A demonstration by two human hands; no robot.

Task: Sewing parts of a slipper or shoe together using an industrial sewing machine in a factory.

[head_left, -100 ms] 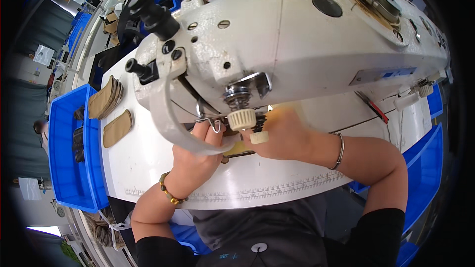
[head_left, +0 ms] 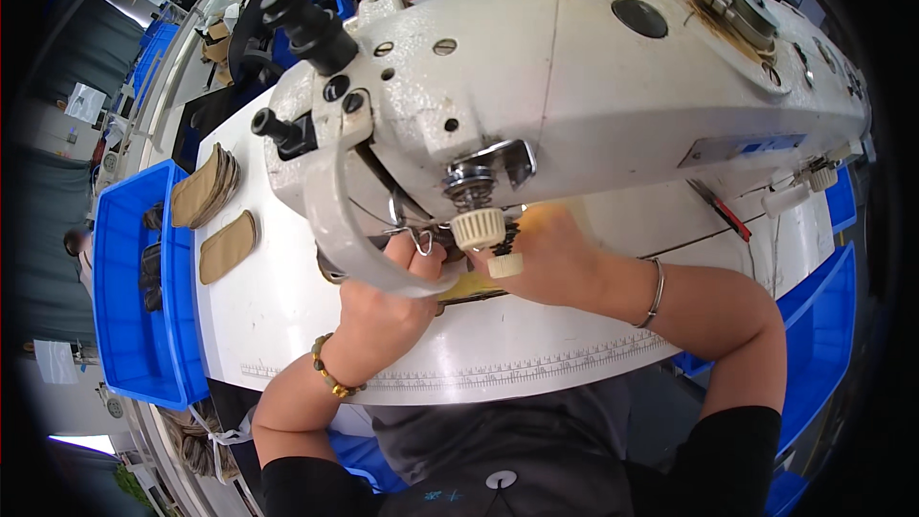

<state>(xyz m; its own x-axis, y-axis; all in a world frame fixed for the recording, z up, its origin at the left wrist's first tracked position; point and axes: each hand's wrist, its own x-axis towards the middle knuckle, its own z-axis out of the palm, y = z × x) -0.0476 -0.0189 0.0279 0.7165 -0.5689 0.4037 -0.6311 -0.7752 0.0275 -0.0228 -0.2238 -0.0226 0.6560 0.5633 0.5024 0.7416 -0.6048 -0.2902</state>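
A white sewing machine (head_left: 593, 86) stretches across the view above my hands. My left hand (head_left: 388, 311) reaches under its curved white guard (head_left: 330, 220), with the fingers pressed together at the needle area. Opposite, my right hand (head_left: 550, 263) is curled in beside the cream tension knobs (head_left: 479, 228), which partly cover its fingers. Between the two hands lies a yellowish fabric piece (head_left: 471, 287) with a dark edge, and both hands grip it. The guard and machine head hide most of the piece and the fingertips.
Left on the white table (head_left: 536, 335) are a stack of tan fabric pieces (head_left: 206, 190) and a single tan piece (head_left: 228, 247). Beyond stands a blue bin (head_left: 144, 354) with dark items. Red-handled tweezers (head_left: 723, 211) lie right, near another blue bin (head_left: 823, 345).
The machine sits slightly farther right in view. My left hand has shifted a little up and right, and a dark curved edge now shows left of the guard. The right hand barely moved.
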